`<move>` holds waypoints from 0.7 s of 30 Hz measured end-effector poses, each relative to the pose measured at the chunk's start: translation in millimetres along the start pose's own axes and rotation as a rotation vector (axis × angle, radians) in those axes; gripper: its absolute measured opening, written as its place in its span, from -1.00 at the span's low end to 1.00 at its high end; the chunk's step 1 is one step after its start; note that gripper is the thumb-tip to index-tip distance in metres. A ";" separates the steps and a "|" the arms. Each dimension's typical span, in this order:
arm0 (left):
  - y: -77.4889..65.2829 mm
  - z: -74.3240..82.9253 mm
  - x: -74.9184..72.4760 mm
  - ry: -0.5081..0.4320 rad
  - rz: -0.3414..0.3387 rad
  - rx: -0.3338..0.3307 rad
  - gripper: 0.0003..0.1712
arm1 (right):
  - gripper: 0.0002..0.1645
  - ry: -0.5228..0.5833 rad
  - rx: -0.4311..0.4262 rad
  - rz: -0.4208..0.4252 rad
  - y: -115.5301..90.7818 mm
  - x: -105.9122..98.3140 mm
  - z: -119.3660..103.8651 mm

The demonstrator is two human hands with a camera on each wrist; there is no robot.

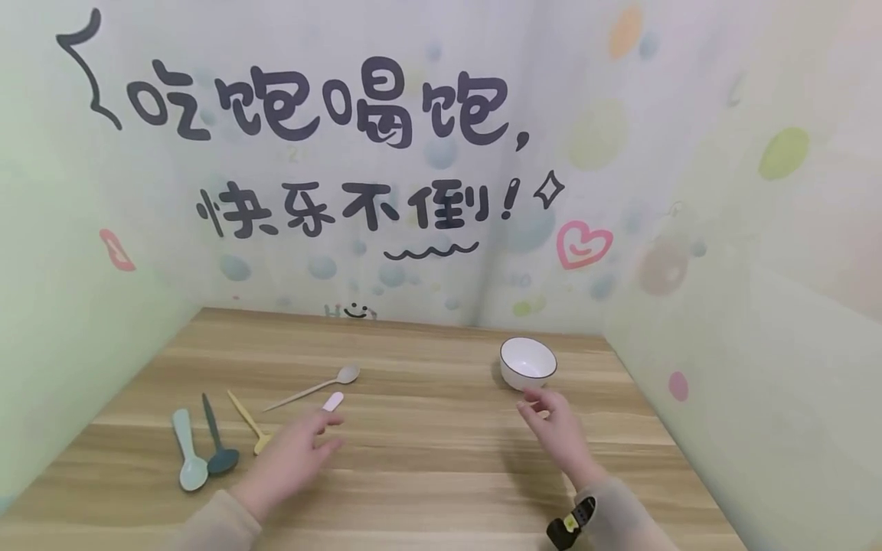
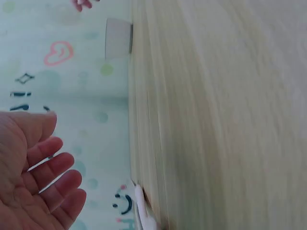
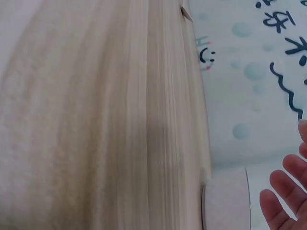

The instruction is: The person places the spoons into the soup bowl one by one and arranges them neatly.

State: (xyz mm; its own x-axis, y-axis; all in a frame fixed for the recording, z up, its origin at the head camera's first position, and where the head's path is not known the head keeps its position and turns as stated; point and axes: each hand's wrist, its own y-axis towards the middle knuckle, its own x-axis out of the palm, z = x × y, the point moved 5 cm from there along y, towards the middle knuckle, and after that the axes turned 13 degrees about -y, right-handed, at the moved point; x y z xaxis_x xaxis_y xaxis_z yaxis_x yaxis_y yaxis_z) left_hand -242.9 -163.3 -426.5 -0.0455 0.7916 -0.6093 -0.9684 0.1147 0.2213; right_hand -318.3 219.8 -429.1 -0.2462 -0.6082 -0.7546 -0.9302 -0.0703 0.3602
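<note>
My left hand (image 1: 292, 458) hovers over the table's left half, fingers relaxed and holding nothing. Just past its fingertips a pale pink handle end (image 1: 334, 402) shows; the hand hides the rest of that utensil. A beige spoon (image 1: 347, 374) lies beyond it. To the hand's left are a yellow utensil (image 1: 243, 413), partly covered by the hand, a dark teal ladle (image 1: 223, 461) and a light blue spoon (image 1: 194, 472). My right hand (image 1: 560, 435), loosely bent with nothing in it, is in front of a white dark-rimmed bowl (image 1: 527, 366). In the right wrist view the bowl (image 3: 228, 201) appears apart from the fingers.
The wood-grain table (image 1: 427, 444) meets a back wall (image 1: 386, 283) with dark lettering and coloured dots. Side walls (image 1: 758, 367) close it in at left and right. A black wrist device (image 1: 572, 524) sits at my right sleeve.
</note>
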 end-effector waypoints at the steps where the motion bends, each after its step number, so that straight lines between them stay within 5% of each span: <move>1: 1.0 -3.6 -4.5 0.006 0.014 -0.024 -0.68 | -0.70 0.012 0.032 -0.002 3.0 0.1 4.0; 7: 9.5 -26.8 -23.4 -0.034 0.029 -0.115 -0.66 | -0.56 0.084 0.198 -0.054 14.8 1.2 23.8; 21: 22.3 -61.6 -36.6 -0.011 0.010 -0.227 -0.56 | -0.45 0.185 0.371 -0.008 35.2 -4.3 62.0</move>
State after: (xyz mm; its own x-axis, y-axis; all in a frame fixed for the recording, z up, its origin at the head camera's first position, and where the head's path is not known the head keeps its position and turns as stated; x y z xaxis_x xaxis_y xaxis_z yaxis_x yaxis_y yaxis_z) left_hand -277.9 -226.7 -446.2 -0.0536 0.7987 -0.5994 -0.9983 -0.0301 0.0491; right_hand -366.9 269.0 -447.2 -0.2175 -0.7429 -0.6331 -0.9751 0.1943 0.1070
